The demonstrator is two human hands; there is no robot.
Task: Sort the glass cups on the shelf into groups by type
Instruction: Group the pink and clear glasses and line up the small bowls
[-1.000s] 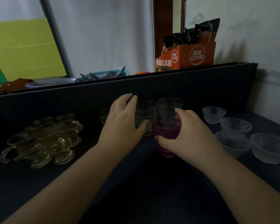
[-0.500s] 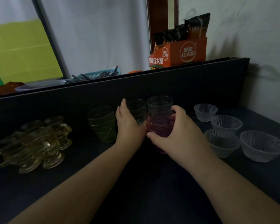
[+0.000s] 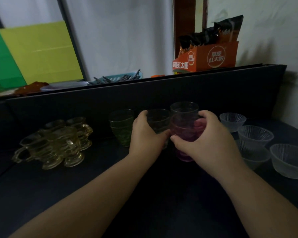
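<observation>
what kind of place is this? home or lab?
Probably a home kitchen or pantry corner, though staged. A dark shelf holds household glass cups; behind it sit an orange snack box and a blue basket against plain walls.

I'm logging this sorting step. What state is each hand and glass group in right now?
left hand: grips the dark tumbler.
dark tumbler: upright, held.
right hand: grips the purple tumbler.
purple tumbler: upright, held.
green tumblers: upright, stacked.
amber handled cups: clustered.
frosted bowls: upright, grouped.
</observation>
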